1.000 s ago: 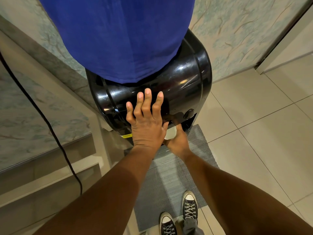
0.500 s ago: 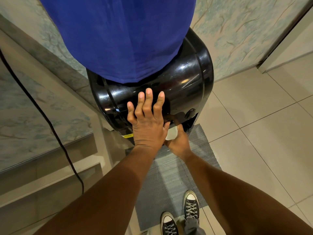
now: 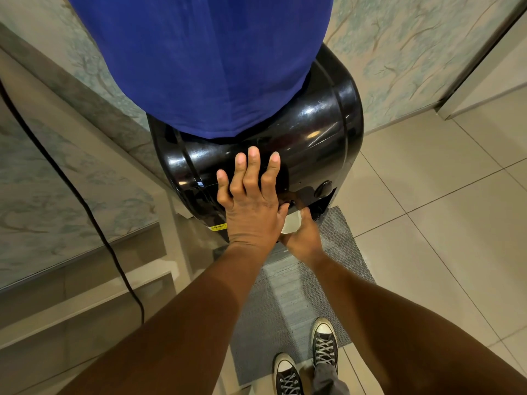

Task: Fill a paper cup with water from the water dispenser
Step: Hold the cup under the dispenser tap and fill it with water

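A glossy black water dispenser (image 3: 319,138) stands against the wall, its bottle under a blue cloth cover (image 3: 199,58). My left hand (image 3: 251,201) lies flat on the dispenser's front, fingers spread, holding nothing. Just right of it and lower, my right hand (image 3: 303,238) grips a white paper cup (image 3: 291,223) under the dispenser's front overhang. Only part of the cup's side shows; its inside and the tap are hidden by my left hand.
A grey mat (image 3: 299,295) lies on the tiled floor (image 3: 442,223) before the dispenser, with my sneakers (image 3: 305,363) at its near edge. A black cable (image 3: 85,201) runs down the stone steps (image 3: 71,295) on the left. A door frame (image 3: 470,67) is at the right.
Both hands hold nearly the same position; my right hand with the cup has shifted very slightly. The view has drifted a little.
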`<state>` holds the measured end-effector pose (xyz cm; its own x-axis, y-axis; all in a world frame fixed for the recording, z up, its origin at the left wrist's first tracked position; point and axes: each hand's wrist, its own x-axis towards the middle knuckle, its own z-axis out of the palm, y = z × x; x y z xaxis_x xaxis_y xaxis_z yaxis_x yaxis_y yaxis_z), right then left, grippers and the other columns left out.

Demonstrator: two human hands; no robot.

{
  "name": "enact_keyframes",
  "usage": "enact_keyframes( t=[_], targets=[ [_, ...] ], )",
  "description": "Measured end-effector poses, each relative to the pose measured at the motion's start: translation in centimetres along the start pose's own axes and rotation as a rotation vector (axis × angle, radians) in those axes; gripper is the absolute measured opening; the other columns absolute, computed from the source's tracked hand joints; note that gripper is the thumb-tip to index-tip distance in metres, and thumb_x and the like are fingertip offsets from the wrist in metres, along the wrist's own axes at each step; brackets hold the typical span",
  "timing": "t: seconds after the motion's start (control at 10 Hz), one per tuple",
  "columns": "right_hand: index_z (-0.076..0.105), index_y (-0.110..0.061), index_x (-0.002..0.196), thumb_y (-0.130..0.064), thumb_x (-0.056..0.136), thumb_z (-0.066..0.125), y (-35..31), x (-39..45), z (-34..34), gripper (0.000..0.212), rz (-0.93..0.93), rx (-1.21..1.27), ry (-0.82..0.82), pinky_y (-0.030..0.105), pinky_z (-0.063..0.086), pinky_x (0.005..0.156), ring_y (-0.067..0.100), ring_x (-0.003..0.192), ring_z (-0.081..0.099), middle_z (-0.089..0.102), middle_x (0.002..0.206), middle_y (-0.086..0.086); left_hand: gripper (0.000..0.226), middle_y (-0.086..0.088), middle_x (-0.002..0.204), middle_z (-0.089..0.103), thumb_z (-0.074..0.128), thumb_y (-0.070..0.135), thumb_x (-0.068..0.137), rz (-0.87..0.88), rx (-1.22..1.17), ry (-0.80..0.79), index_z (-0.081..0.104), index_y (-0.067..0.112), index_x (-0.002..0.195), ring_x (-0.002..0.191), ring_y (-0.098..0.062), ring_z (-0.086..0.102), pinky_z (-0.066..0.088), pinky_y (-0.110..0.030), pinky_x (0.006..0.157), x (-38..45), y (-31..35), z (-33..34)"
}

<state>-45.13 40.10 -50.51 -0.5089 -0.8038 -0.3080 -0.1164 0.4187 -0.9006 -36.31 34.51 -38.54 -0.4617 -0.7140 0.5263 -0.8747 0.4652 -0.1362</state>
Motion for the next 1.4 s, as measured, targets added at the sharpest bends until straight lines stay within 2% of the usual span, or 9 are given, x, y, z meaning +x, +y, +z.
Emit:
enact_keyframes(
  t=[0.2, 0.3, 0.4, 0.5, 0.6, 0.7, 0.8, 1.2, 1.4],
  targets=[
    [0.051, -0.01, 0.123, -0.019, 0.079, 0.075, -1.0, -0.2, -0.5, 0.05, 0.001, -0.028, 0.003, 0.025, 0.045, 0.079, 0.012, 0.092, 0.056, 0.059, 0.104, 0.0, 0.119, -0.011, 0.144, 0.016, 0.084, 0.063, 0.052, 0.001, -0.001, -0.002, 0.02, 0.022, 0.143, 0.135, -0.03, 0.018, 0.018, -0.052, 0.112, 0.0, 0.0, 0.0],
    [0.052, -0.011, 0.122, -0.019, 0.079, 0.076, -1.0, -0.3, -0.4, 0.051, 0.0, -0.024, 0.006, 0.021, 0.044, 0.076, 0.009, 0.09, 0.055, 0.058, 0.101, -0.004, 0.119, -0.011, 0.144, 0.015, 0.084, 0.063, 0.052, 0.005, -0.004, -0.004, 0.019, 0.021, 0.143, 0.135, -0.031, 0.017, 0.015, -0.052, 0.113, 0.0, 0.0, 0.0],
    [0.052, -0.013, 0.122, -0.018, 0.077, 0.077, -1.2, -0.3, -0.4, 0.052, 0.015, -0.025, 0.014, 0.02, 0.046, 0.074, 0.008, 0.088, 0.056, 0.058, 0.099, -0.006, 0.119, -0.011, 0.144, 0.016, 0.084, 0.063, 0.051, 0.004, 0.002, 0.0, 0.02, 0.021, 0.143, 0.135, -0.03, 0.018, 0.019, -0.053, 0.111, 0.0, 0.0, 0.0],
    [0.05, -0.021, 0.118, -0.006, 0.074, 0.079, -1.7, -0.4, -0.4, 0.054, 0.057, 0.246, -0.075, 0.043, 0.055, 0.084, 0.018, 0.099, 0.06, 0.06, 0.105, -0.001, 0.119, -0.011, 0.144, 0.016, 0.084, 0.063, 0.052, 0.007, 0.006, -0.001, 0.02, 0.021, 0.143, 0.134, -0.031, 0.018, 0.02, -0.053, 0.109, 0.0, 0.0, -0.1],
    [0.05, -0.021, 0.117, -0.003, 0.072, 0.079, -1.7, -0.5, -0.4, 0.057, 0.065, 0.382, -0.097, 0.044, 0.057, 0.082, 0.023, 0.102, 0.06, 0.06, 0.108, 0.004, 0.118, -0.011, 0.144, 0.015, 0.085, 0.061, 0.053, 0.01, -0.011, -0.003, 0.02, 0.021, 0.143, 0.134, -0.031, 0.018, 0.019, -0.054, 0.109, 0.0, -0.1, -0.1],
    [0.052, -0.012, 0.124, -0.014, 0.077, 0.077, -1.3, -0.4, -0.6, 0.054, 0.005, 0.023, -0.009, 0.028, 0.05, 0.08, 0.013, 0.094, 0.058, 0.06, 0.104, -0.002, 0.118, -0.01, 0.144, 0.015, 0.085, 0.06, 0.053, 0.007, -0.015, -0.005, 0.02, 0.02, 0.142, 0.134, -0.031, 0.018, 0.018, -0.054, 0.109, 0.0, 0.0, -0.1],
    [0.052, -0.01, 0.125, -0.016, 0.078, 0.076, -1.5, -0.4, -0.7, 0.053, -0.005, -0.005, -0.001, 0.022, 0.046, 0.078, 0.011, 0.093, 0.057, 0.061, 0.105, -0.001, 0.117, -0.011, 0.144, 0.015, 0.084, 0.061, 0.053, 0.009, -0.011, -0.008, 0.02, 0.021, 0.142, 0.134, -0.031, 0.017, 0.018, -0.054, 0.109, 0.0, 0.0, -0.2],
    [0.052, -0.01, 0.127, -0.013, 0.077, 0.076, -1.2, -0.1, -0.3, 0.055, -0.029, -0.016, 0.027, 0.015, 0.043, 0.069, 0.004, 0.089, 0.054, 0.057, 0.102, -0.008, 0.117, -0.011, 0.143, 0.015, 0.082, 0.064, 0.053, 0.01, 0.017, -0.011, 0.019, 0.021, 0.142, 0.134, -0.03, 0.017, 0.019, -0.053, 0.109, 0.0, 0.0, -0.2],
    [0.052, -0.01, 0.126, -0.014, 0.076, 0.077, -0.8, 0.0, -0.2, 0.056, -0.018, 0.001, 0.03, 0.02, 0.044, 0.076, 0.007, 0.092, 0.055, 0.061, 0.107, -0.001, 0.117, -0.012, 0.143, 0.014, 0.081, 0.065, 0.053, 0.011, 0.035, -0.014, 0.019, 0.021, 0.142, 0.134, -0.03, 0.017, 0.019, -0.052, 0.109, 0.0, 0.0, -0.2]
  ],
)
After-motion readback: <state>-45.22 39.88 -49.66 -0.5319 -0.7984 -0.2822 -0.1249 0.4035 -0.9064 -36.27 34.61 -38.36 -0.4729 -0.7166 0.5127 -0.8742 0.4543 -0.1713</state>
